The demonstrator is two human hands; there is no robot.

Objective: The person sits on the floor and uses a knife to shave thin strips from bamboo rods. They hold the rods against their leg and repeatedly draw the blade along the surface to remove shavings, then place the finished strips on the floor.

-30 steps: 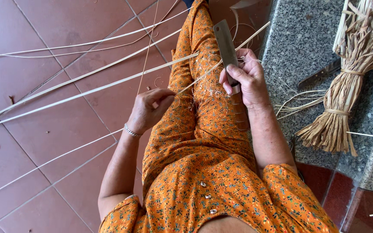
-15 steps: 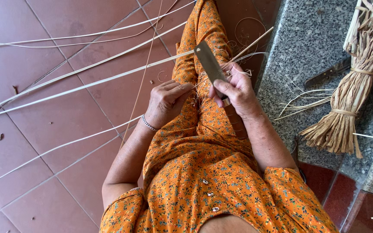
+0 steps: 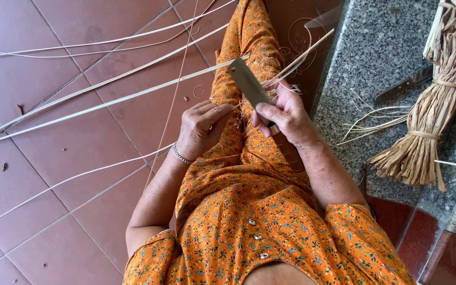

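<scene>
Her right hand (image 3: pixel 283 113) grips a knife (image 3: pixel 249 84); left hand (image 3: pixel 201 129) pinches a cane strip (image 3: pixel 106 103). A tied straw bundle (image 3: pixel 434 105) lies right of both hands.

packages: none in view | labels: none in view | signs: none in view | screens: none in view

Orange dress (image 3: pixel 270 232) with a small multicoloured floral print; pale cream cane strips (image 3: pixel 106 100); dull grey knife blade (image 3: pixel 249 84); reddish-brown floor tiles (image 3: pixel 54 174); speckled grey granite ledge (image 3: pixel 381 47); tan straw bundle (image 3: pixel 428 132).
</scene>
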